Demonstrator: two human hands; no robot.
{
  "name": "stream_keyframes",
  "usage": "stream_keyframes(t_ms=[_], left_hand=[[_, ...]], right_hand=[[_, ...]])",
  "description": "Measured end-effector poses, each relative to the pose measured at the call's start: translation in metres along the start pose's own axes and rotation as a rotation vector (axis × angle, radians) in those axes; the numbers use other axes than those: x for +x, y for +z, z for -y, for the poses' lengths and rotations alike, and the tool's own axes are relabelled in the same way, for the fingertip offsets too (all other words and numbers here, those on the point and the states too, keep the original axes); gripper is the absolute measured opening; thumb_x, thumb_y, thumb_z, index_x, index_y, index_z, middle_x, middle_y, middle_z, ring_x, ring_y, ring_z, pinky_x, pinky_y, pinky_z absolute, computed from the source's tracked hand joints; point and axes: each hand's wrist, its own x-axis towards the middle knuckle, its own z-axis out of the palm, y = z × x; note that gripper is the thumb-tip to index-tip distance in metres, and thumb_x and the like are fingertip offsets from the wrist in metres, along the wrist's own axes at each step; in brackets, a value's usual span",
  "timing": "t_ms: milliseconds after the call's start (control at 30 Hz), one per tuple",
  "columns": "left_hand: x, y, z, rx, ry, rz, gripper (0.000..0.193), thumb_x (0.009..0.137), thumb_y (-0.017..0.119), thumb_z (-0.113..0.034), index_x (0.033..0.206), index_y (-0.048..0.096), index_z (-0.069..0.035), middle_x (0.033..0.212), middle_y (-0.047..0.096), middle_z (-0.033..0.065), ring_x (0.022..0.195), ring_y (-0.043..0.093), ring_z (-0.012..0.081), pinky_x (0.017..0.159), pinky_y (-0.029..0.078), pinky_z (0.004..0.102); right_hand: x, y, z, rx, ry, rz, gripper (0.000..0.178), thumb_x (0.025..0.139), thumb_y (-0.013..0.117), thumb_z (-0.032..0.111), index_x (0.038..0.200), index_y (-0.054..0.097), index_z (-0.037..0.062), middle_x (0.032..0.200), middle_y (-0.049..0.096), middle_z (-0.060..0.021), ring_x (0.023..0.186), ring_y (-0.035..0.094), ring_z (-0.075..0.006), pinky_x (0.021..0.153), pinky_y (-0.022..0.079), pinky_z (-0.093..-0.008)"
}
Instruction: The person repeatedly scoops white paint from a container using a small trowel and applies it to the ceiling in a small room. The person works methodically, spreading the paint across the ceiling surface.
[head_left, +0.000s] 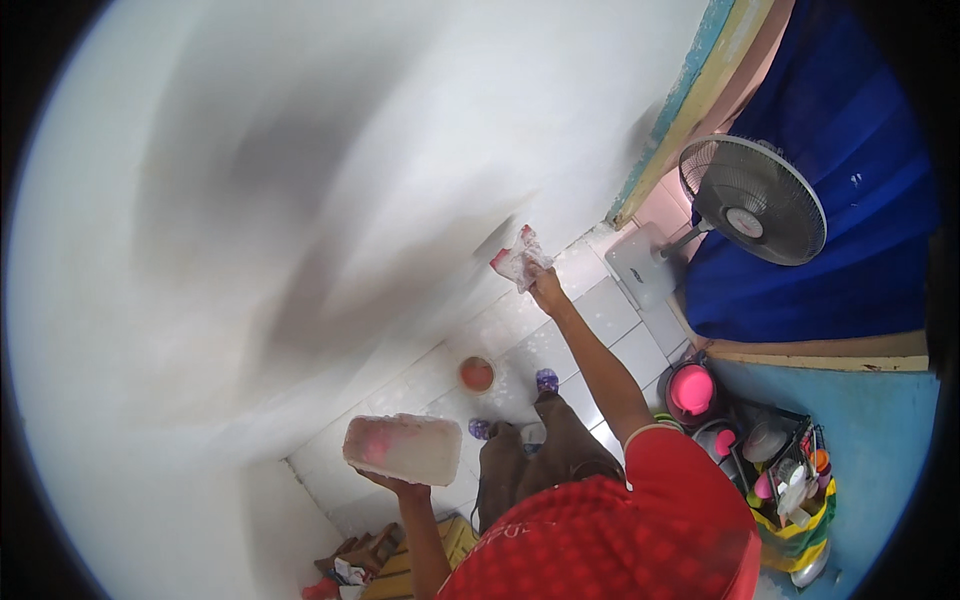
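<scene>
My left hand (402, 488) holds a whitish rectangular tub (408, 450) from underneath. A pink patch shows at one end of the tub. With my right arm stretched forward, my right hand (545, 287) is closed on a flat red piece smeared with white paste (520, 260). It is held up to the lower part of the white wall (420, 180); whether it touches cannot be made out. Beside it the wall bears a short grey streak.
A round container (477, 374) with a reddish inside stands on the white tiles by my feet. At right are a standing fan (750, 200), a blue curtain (820, 290), and a pile of kitchenware (770, 460). A yellow slatted wooden item (400, 570) lies lower left.
</scene>
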Motion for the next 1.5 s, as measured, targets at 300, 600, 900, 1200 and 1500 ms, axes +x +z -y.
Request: stream_keyframes(t_ms=[300, 600, 900, 1200, 1500], left_hand=[[-0.019, -0.002, 0.011, -0.011, -0.023, -0.013, 0.066, 0.097, 0.034, -0.071, 0.136, 0.053, -0.022, 0.132, 0.06, 0.001, 0.122, 0.057, 0.0279, 0.105, 0.047, 0.0532], [-0.02, 0.0, 0.016, -0.051, -0.013, -0.061, 0.065, 0.096, 0.035, -0.07, 0.134, 0.055, -0.021, 0.128, 0.062, 0.0025, 0.116, 0.061, 0.0283, 0.102, 0.05, 0.0523], [-0.022, 0.002, 0.002, -0.085, -0.098, 0.154, 0.071, 0.094, 0.039, -0.073, 0.142, 0.05, -0.022, 0.136, 0.058, 0.0014, 0.129, 0.053, 0.0302, 0.11, 0.042, 0.055], [-0.026, -0.011, -0.003, 0.036, -0.037, 0.0, 0.065, 0.095, 0.042, -0.069, 0.137, 0.054, -0.02, 0.128, 0.062, 0.0047, 0.116, 0.06, 0.0292, 0.101, 0.049, 0.0537], [-0.033, -0.019, -0.013, -0.125, -0.01, 0.102, 0.066, 0.094, 0.045, -0.069, 0.138, 0.055, -0.02, 0.132, 0.061, 0.0068, 0.118, 0.058, 0.031, 0.104, 0.044, 0.0568]], right_hand=[[0.071, -0.04, 0.027, 0.057, 0.09, -0.08, 0.037, 0.105, 0.048, 0.018, 0.139, 0.047, 0.0033, 0.13, 0.059, -0.0097, 0.116, 0.06, -0.0238, 0.095, 0.053, -0.0406], [0.112, -0.005, 0.124, -0.31, -0.323, 0.056, 0.026, 0.105, 0.052, 0.02, 0.124, 0.06, 0.0041, 0.118, 0.064, -0.0095, 0.107, 0.062, -0.0189, 0.091, 0.054, -0.0345], [0.131, -0.071, 0.087, -0.612, -0.657, -0.564, 0.041, 0.1, 0.059, 0.015, 0.137, 0.055, -0.001, 0.124, 0.066, -0.0158, 0.109, 0.063, -0.0255, 0.092, 0.049, -0.0357], [-0.046, 0.109, -0.074, -0.722, -0.341, 0.065, 0.047, 0.105, 0.042, 0.013, 0.152, 0.042, 0.0069, 0.152, 0.046, -0.0197, 0.142, 0.044, -0.029, 0.115, 0.035, -0.0365], [0.059, 0.096, -0.023, -0.553, -0.317, -0.619, 0.054, 0.104, 0.048, 0.024, 0.152, 0.039, 0.0022, 0.148, 0.05, -0.02, 0.129, 0.055, -0.0254, 0.104, 0.043, -0.0352]])
